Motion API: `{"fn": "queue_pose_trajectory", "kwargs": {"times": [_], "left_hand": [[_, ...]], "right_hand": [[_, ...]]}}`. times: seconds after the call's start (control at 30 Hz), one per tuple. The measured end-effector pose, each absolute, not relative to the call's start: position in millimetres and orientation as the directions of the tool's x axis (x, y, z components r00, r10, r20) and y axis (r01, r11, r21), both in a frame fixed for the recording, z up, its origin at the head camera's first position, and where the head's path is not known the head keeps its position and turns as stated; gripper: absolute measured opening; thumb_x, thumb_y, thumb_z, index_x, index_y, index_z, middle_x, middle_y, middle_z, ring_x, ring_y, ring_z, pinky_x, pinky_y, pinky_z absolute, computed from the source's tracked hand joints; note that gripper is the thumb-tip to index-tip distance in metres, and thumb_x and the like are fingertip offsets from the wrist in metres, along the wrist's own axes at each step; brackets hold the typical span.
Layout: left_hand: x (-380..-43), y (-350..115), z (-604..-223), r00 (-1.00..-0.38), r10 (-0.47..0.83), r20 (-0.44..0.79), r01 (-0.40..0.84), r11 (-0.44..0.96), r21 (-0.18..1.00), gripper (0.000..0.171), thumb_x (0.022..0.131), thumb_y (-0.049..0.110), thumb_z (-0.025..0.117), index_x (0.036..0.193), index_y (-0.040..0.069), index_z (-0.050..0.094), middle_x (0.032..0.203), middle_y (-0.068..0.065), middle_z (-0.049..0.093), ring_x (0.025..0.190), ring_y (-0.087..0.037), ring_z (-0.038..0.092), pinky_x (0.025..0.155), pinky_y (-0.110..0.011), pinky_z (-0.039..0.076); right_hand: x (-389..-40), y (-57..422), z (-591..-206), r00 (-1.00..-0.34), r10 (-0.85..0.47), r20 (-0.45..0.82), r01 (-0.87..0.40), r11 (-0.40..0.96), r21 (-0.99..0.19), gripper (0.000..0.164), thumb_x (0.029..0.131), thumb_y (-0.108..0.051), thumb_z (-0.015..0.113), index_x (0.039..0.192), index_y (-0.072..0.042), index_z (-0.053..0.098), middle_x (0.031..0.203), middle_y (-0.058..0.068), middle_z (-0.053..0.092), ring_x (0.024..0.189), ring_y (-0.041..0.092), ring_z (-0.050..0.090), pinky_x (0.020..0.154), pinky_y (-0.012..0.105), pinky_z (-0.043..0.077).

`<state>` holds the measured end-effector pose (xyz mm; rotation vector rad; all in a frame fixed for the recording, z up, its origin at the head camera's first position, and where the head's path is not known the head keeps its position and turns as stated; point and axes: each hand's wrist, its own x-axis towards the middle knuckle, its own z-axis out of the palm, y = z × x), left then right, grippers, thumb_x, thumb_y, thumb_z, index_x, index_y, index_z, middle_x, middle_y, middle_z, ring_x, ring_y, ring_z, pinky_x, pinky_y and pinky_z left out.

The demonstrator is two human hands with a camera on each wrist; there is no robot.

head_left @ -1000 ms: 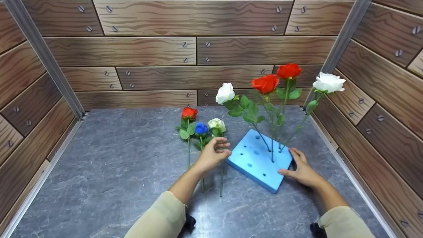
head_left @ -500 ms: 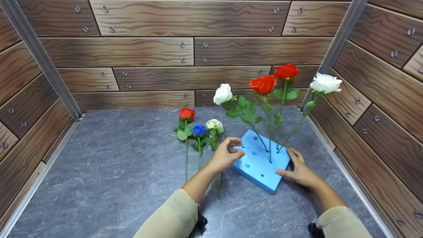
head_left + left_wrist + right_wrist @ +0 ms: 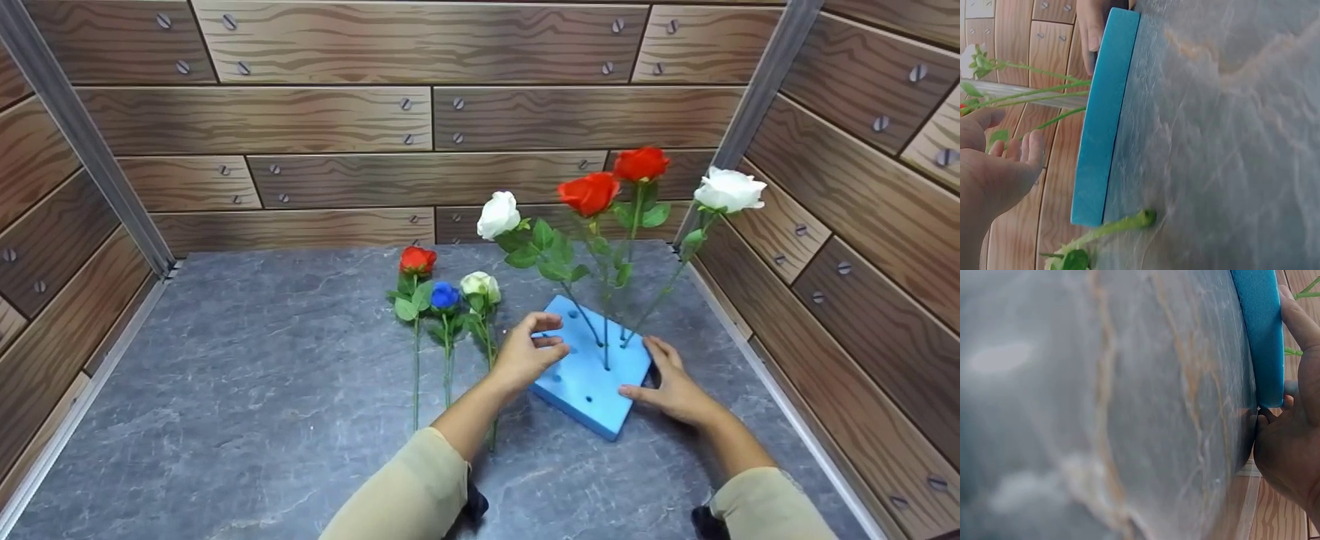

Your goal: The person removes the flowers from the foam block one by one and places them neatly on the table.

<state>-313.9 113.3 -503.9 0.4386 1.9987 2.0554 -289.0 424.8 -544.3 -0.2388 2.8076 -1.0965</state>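
A blue foam block (image 3: pixel 577 386) with several holes lies on the table. Two red roses (image 3: pixel 589 193) and two white roses (image 3: pixel 729 190) stand in it by their stems. Over the block's left part is my left hand (image 3: pixel 525 356), fingers loosely bent with nothing between them; the left wrist view shows this hand (image 3: pixel 999 169) palm up beside the block. My right hand (image 3: pixel 675 386) holds the block's right corner, thumb on the top face and fingers along the far side. In the right wrist view the thumb (image 3: pixel 1300 320) rests on the block (image 3: pixel 1264 332).
Left of the block lie a red rose (image 3: pixel 417 260), a blue rose (image 3: pixel 445 295) and a cream rose (image 3: pixel 480 287), stems toward me. My left forearm crosses over some stems. Wood-patterned walls (image 3: pixel 315 120) enclose the grey marbled table (image 3: pixel 262 375) at the back and sides.
My left hand has moved right, from above the loose cream rose's stem to over the foam block. My right hand stays on the block. The whole scene has shifted slightly left in view.
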Motion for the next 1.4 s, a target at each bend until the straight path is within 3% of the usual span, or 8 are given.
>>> {"fn": "queue_pose_trajectory", "kwargs": {"times": [0.47,0.8,0.97,1.13,1.3,1.4], "left_hand": [[-311,153,-509,-0.937,0.350,0.019,0.018,-0.007,1.000,0.054,0.100,0.014,0.079,0.151,0.012,0.060,0.151,-0.007,0.065,0.141,-0.029,0.064,0.107,-0.038,0.064],[-307,178,-514,-0.939,0.342,-0.034,-0.032,0.012,0.999,0.055,0.102,0.016,0.077,0.154,0.015,0.059,0.158,-0.007,0.059,0.148,-0.029,0.059,0.113,-0.045,0.061],[-309,188,-514,-0.936,0.349,-0.043,-0.036,0.026,0.999,0.048,0.109,0.012,0.065,0.156,0.016,0.055,0.162,-0.008,0.055,0.152,-0.030,0.053,0.119,-0.043,0.057],[-315,192,-513,-0.930,0.367,-0.039,-0.031,0.026,0.999,0.041,0.116,0.010,0.047,0.156,0.014,0.056,0.156,-0.008,0.062,0.140,-0.026,0.061,0.111,-0.040,0.059],[-315,192,-513,-0.930,0.366,-0.033,-0.032,0.010,0.999,0.037,0.115,0.010,0.051,0.150,0.015,0.062,0.145,-0.009,0.070,0.123,-0.023,0.068,0.099,-0.036,0.061],[-314,192,-516,-0.938,0.347,-0.008,-0.003,0.015,1.000,0.032,0.112,0.013,0.059,0.143,0.015,0.068,0.141,-0.008,0.073,0.121,-0.020,0.070,0.094,-0.030,0.062]], "right_hand": [[-291,422,-545,-0.983,-0.163,-0.086,-0.058,0.718,-0.694,0.121,0.095,-0.043,0.083,0.172,0.004,0.003,0.176,0.035,-0.006,0.163,0.062,0.001,0.133,0.077,0.013],[-291,422,-545,-0.983,-0.160,-0.092,-0.055,0.733,-0.678,0.121,0.095,-0.047,0.083,0.172,0.003,0.004,0.176,0.034,-0.005,0.162,0.063,0.004,0.132,0.078,0.016],[-290,423,-546,-0.983,-0.161,-0.087,-0.059,0.730,-0.681,0.120,0.095,-0.045,0.083,0.172,0.003,0.005,0.176,0.035,-0.004,0.162,0.063,0.004,0.132,0.078,0.015],[-290,423,-545,-0.985,-0.163,-0.064,-0.075,0.725,-0.685,0.119,0.095,-0.043,0.084,0.172,0.005,0.006,0.176,0.035,-0.003,0.162,0.063,0.004,0.132,0.078,0.014],[-289,422,-543,-0.985,-0.160,-0.070,-0.069,0.723,-0.687,0.119,0.095,-0.044,0.083,0.172,0.004,0.006,0.176,0.035,-0.004,0.162,0.063,0.004,0.133,0.078,0.015],[-290,423,-545,-0.983,-0.157,-0.094,-0.048,0.716,-0.696,0.120,0.095,-0.046,0.083,0.173,0.002,0.005,0.177,0.033,-0.006,0.163,0.062,0.002,0.133,0.077,0.015]]}}
